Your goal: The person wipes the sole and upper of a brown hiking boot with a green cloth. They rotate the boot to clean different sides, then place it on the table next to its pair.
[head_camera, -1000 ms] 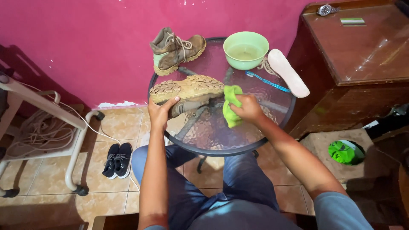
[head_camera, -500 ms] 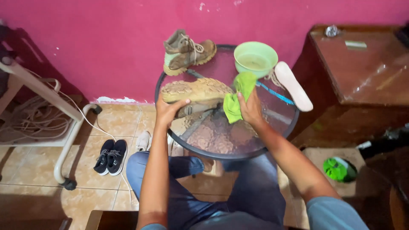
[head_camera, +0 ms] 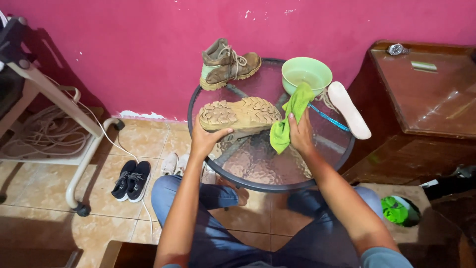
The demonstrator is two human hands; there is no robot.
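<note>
On a round glass table [head_camera: 258,184] a tan boot [head_camera: 244,112] lies on its side with the tread sole facing me. My left hand [head_camera: 207,137] grips its heel end. My right hand [head_camera: 299,133] holds a green cloth [head_camera: 289,118] that hangs just right of the boot's toe, below a pale green bowl [head_camera: 306,75]. A second tan boot [head_camera: 227,64] stands upright at the table's far side. A white insole [head_camera: 350,109] and a blue toothbrush [head_camera: 325,117] lie to the right.
A dark wooden cabinet [head_camera: 426,104] with a wristwatch [head_camera: 397,48] stands at the right. Black sneakers [head_camera: 131,180] and pale shoes [head_camera: 174,164] lie on the tiled floor. A white metal frame [head_camera: 74,129] with cables is at the left. A pink wall is behind.
My right hand has lifted the green cloth from the boot's side up toward the bowl. My left hand stays on the boot. The camera view has shifted slightly.
</note>
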